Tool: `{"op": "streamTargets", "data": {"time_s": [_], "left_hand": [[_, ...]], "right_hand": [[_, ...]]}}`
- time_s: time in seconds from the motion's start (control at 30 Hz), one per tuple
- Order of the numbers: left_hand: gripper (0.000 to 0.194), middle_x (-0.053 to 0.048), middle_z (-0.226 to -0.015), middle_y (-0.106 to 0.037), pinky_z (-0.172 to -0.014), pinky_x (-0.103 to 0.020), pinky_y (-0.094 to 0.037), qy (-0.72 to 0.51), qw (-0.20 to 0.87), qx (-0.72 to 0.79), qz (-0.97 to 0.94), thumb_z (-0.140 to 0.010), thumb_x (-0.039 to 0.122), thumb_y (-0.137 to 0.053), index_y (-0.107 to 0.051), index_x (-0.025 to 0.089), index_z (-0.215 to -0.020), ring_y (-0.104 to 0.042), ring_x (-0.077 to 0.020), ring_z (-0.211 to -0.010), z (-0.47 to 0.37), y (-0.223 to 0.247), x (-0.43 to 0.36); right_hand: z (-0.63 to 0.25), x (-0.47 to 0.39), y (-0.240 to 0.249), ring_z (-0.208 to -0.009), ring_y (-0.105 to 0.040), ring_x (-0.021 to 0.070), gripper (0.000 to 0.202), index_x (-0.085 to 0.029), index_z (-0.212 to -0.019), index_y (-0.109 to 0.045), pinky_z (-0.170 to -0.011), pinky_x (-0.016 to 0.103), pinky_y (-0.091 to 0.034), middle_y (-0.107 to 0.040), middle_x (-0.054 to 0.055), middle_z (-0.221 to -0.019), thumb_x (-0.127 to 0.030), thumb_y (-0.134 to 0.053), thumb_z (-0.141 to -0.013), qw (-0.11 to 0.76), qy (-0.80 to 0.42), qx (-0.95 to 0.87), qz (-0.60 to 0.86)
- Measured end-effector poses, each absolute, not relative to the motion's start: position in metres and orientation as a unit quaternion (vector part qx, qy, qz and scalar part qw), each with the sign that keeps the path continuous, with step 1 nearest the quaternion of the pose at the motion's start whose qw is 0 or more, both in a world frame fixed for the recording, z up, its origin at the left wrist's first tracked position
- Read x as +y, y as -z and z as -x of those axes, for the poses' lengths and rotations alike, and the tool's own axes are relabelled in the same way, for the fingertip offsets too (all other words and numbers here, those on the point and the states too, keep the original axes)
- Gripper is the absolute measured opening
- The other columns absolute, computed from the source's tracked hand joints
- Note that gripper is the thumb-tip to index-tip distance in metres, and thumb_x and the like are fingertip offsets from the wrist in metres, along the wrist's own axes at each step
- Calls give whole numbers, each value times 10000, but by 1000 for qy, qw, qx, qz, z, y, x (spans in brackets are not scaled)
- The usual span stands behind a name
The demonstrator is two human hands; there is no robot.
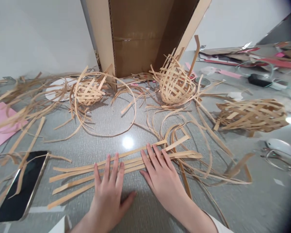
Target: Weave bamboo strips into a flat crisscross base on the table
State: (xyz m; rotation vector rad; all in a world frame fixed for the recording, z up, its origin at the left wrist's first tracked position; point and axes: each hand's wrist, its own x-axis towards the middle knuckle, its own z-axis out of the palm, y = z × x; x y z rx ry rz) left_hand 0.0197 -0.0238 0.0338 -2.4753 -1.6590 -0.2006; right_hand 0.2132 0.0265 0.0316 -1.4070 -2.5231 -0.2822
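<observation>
Several flat tan weaving strips [74,186] lie side by side across the table in front of me, slightly fanned at their left ends. My left hand [109,191] rests flat on them, fingers stretched and thumb out to the right. Further right, my right hand [161,174] also lies open on the strips with its fingers spread. Beyond its fingertips the strip ends [180,142] meet a tangle of loose curled strips [208,165]. Parts of the strips are hidden beneath both hands.
Woven pieces stand at the back: a small one [89,92], a rounder one [176,85] and a long one [254,115] at right. A phone [24,187] lies at left, near pink paper [1,121]. Behind is a cardboard box [135,55]; glasses [282,158] and a mouse [280,146] are at right.
</observation>
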Motion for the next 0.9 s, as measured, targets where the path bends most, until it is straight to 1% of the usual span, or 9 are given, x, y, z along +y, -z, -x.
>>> {"op": "streamTargets", "data": {"time_s": [0.13,0.3,0.43,0.57,0.67,0.73,0.8,0.83,0.9], "left_hand": [[632,-222,-1462,-338,-1048,-672,-87,67,69,-555,826,-843,462,-472,-474,55,-1325,-275,-447,-1333,-20,-34,-23],[680,-210,-1471,-327,-1020,-693,-119,62,59,-557,826,-844,445,-469,-370,77,-1407,-279,-456,-1328,-22,-36,-23],[668,-206,-1477,-317,-1008,-703,-133,61,59,-560,824,-842,428,-476,-372,93,-1410,-267,-461,-1331,-22,-35,-23],[674,-215,-1467,-334,-1016,-711,-107,77,63,-561,822,-827,440,-496,-400,87,-1392,-270,-460,-1330,-22,-31,-23],[698,-223,-1465,-333,-1016,-715,-104,88,65,-559,822,-827,446,-499,-370,80,-1407,-267,-459,-1331,-22,-30,-24],[714,-227,-1464,-333,-1015,-717,-104,90,66,-559,822,-831,437,-497,-332,78,-1425,-261,-459,-1333,-22,-30,-24],[727,-230,-1465,-328,-1015,-719,-102,91,65,-559,821,-834,421,-495,-291,79,-1443,-251,-458,-1338,-22,-31,-24],[732,-231,-1467,-325,-1016,-718,-102,92,64,-560,821,-836,414,-494,-274,80,-1449,-246,-458,-1341,-22,-31,-24],[738,-232,-1466,-327,-1018,-718,-98,98,62,-559,821,-837,412,-494,-262,82,-1454,-238,-457,-1345,-22,-31,-24]], "right_hand": [[-215,27,-33,-1305,-389,288,478,-132,-1363,-451,-1043,459,-310,-396,129,-1439,-375,-304,-979,116,83,-864,482],[-216,27,-30,-1319,-366,300,478,-109,-1378,-423,-1034,488,-342,-379,147,-1445,-339,-341,-967,123,54,-865,483],[-218,33,-46,-1317,-370,295,447,-105,-1357,-445,-1015,491,-397,-424,151,-1416,-295,-380,-957,163,4,-869,467],[-230,33,-93,-1219,-498,212,378,-180,-1306,-502,-970,397,-474,-550,101,-1306,-212,-372,-953,244,-104,-861,434],[-259,22,-130,-1076,-607,178,405,-293,-1330,-477,-858,305,-548,-638,39,-1181,-218,-423,-937,249,-166,-854,425],[-285,10,-143,-975,-655,194,414,-396,-1300,-493,-796,325,-581,-681,-14,-1079,-241,-422,-923,274,-123,-850,434],[-308,-1,-146,-920,-673,214,447,-467,-1279,-495,-722,344,-606,-695,-45,-1024,-244,-425,-898,260,-60,-846,462],[-317,-5,-145,-922,-672,222,471,-472,-1298,-476,-701,348,-610,-694,-48,-1031,-246,-436,-887,233,-40,-852,467],[-324,-13,-136,-951,-664,214,488,-426,-1349,-437,-689,318,-606,-676,-34,-1099,-272,-452,-887,178,-27,-882,436]]}}
